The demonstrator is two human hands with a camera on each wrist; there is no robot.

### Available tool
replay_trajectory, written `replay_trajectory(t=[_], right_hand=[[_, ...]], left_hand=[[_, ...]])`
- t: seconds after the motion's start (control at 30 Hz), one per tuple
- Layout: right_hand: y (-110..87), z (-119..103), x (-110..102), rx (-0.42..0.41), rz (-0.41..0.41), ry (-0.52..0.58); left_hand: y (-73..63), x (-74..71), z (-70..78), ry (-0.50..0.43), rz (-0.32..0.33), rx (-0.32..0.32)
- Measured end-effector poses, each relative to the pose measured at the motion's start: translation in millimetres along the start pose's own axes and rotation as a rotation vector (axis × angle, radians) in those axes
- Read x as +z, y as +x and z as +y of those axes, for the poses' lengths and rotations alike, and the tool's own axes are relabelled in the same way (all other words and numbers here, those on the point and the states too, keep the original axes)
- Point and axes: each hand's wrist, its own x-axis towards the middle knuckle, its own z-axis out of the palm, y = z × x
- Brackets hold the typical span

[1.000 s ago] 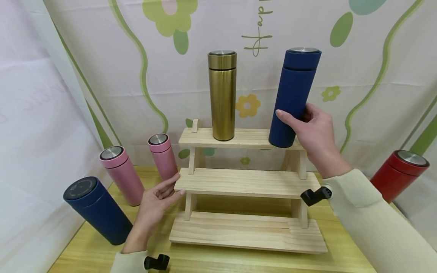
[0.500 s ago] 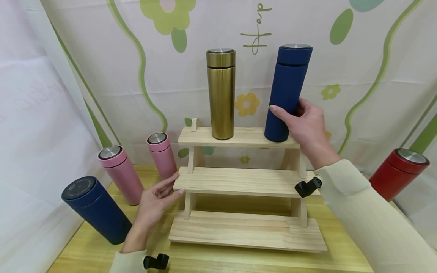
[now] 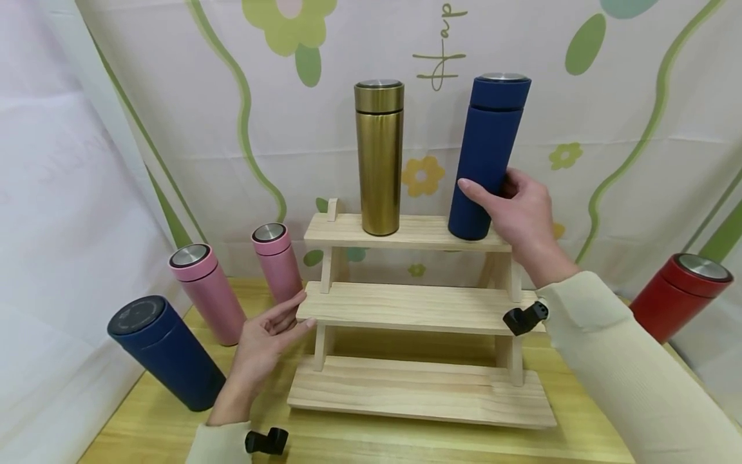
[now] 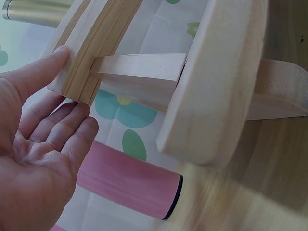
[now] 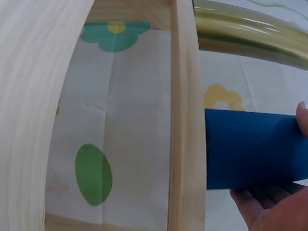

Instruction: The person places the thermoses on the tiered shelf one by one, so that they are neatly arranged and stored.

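Note:
My right hand (image 3: pixel 524 209) holds a tall blue thermos bottle (image 3: pixel 489 154) low on its body, thumb in front and fingers behind. The bottle's base meets the right part of the top board of a three-tier wooden display stand (image 3: pixel 417 306). A gold thermos bottle (image 3: pixel 379 161) stands left of it on that board. My left hand (image 3: pixel 261 351) grips the left end of the middle board; in the left wrist view, the thumb (image 4: pixel 50 67) lies on one side of the board and the fingers on the other. The right wrist view shows the blue bottle's base against the board.
Left of the stand, two pink thermos bottles (image 3: pixel 209 293) and a wider dark blue one (image 3: pixel 168 354) stand on the wooden table (image 3: pixel 359 444). A red thermos bottle (image 3: pixel 678 296) stands at the right, partly behind my sleeve. A patterned cloth (image 3: pixel 313 129) hangs behind the stand.
The blue bottle in my right hand has moved left and back onto the top board, then stayed nearly still. My left hand has kept its place on the stand.

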Motion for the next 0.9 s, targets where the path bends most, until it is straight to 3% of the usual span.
replay_trajectory(t=[0.33,0.7,0.9], right_hand=[[-15.3,12,-20,0.013,-0.015,-0.087],[-52.2,22,-41,-0.042,0.006,0.005],[-69.2,29,-47,-0.036,0.037,-0.013]], left_hand=[[0.9,1.8,1.6,-0.001,-0.001,-0.005],[0.6,0.8,0.9,-0.014,-0.008,-0.002],[0.1,0.3,0.7,-0.015,-0.005,-0.004]])
